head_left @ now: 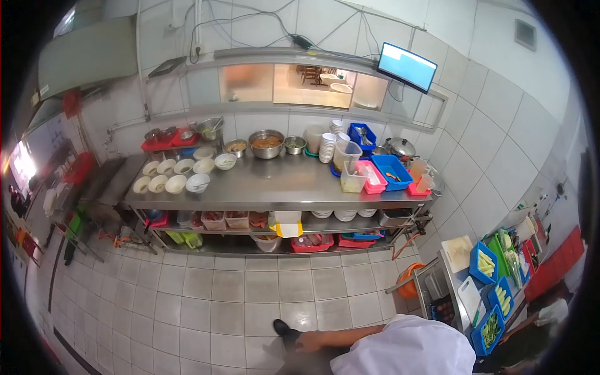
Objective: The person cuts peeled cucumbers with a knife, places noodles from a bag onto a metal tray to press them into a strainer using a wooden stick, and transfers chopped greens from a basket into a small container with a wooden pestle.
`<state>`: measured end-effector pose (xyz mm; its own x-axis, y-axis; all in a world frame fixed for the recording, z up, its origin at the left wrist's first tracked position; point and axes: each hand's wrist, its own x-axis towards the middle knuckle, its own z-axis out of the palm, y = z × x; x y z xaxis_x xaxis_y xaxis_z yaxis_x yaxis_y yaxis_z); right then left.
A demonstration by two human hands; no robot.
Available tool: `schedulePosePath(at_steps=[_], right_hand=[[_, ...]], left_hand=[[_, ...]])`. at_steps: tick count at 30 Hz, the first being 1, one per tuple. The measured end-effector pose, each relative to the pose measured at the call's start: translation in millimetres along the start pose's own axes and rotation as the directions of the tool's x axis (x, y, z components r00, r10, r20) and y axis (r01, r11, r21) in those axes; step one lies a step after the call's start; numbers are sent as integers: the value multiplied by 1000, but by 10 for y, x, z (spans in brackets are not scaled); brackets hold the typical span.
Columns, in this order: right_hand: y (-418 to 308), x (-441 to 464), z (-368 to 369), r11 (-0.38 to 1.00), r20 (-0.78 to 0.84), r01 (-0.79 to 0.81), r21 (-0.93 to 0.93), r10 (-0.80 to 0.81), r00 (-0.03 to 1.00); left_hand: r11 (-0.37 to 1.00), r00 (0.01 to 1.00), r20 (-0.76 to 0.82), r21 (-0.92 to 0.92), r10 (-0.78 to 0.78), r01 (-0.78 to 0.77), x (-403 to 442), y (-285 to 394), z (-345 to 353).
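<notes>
My right hand [307,341] rests on my dark trousers at the bottom of the head view, its fingers lying over the leg and holding nothing I can see. The bare forearm runs from a white sleeve [406,347]. Just above the hand a dark shoe [284,327] shows on the tiled floor [250,287]. My left hand is out of view. Nearest on the right is a metal table with a white cutting board [469,296], a green-handled knife [477,317] and a blue basket of cut green vegetables [491,331].
A steel counter [262,190] along the wall carries several white bowls [177,184], a large metal bowl of food [267,144], stacked cups [327,148] and a blue basket [389,170]. An orange bucket [409,281] stands near the right table. Another person's white sleeve [554,310] appears far right.
</notes>
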<state>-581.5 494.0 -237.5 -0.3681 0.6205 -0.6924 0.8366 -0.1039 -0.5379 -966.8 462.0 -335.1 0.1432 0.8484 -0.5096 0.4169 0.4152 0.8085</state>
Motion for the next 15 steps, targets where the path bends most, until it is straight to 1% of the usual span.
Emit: schedulePosePath(at_steps=[2, 3, 4, 6, 7, 8, 9, 10, 11, 13, 14, 15], right_hand=[[137, 383, 209, 996, -30, 34, 84, -31, 999], [212, 629, 250, 991, -18, 78, 109, -77, 997], [176, 788, 177, 991, -26, 83, 107, -81, 996], [104, 1100, 28, 973, 71, 143, 180, -158, 985], [54, 1331, -57, 976, 153, 147, 161, -171, 973], [67, 1553, -65, 975, 150, 157, 159, -181, 972], [126, 1842, 9, 925, 59, 255, 282, -282, 958], [-6, 1995, -122, 848, -43, 358, 391, -371, 928], [-70, 2139, -328, 846, -45, 373, 381, -385, 922], [-228, 2383, -534, 870, 92, 359, 339, -411, 907], [-386, 2367, -741, 885, 257, 191, 425, -321, 912], [-546, 2377, -1022, 902, 402, 75, 426, -263, 877]], left_hand=[[998, 997, 26, 25, -66, 65, 309, 298, -171], [996, 996, 37, 34, -83, 81, 455, 397, -252], [995, 995, 50, 46, -89, 87, 597, 486, -339], [993, 992, 77, 69, -102, 97, 869, 663, -524], [991, 990, 87, 79, -111, 104, 990, 745, -626], [990, 988, 98, 92, -116, 107, 1104, 803, -725], [988, 987, 105, 101, -123, 112, 1224, 926, -833], [987, 986, 111, 109, -127, 115, 1337, 1006, -950], [986, 984, 118, 114, -134, 121, 1436, 1089, -1056], [981, 978, 137, 137, -157, 139, 1587, 1175, -1288], [978, 975, 148, 148, -167, 145, 1662, 1235, -1388], [975, 971, 158, 158, -178, 153, 1747, 1269, -1486]])
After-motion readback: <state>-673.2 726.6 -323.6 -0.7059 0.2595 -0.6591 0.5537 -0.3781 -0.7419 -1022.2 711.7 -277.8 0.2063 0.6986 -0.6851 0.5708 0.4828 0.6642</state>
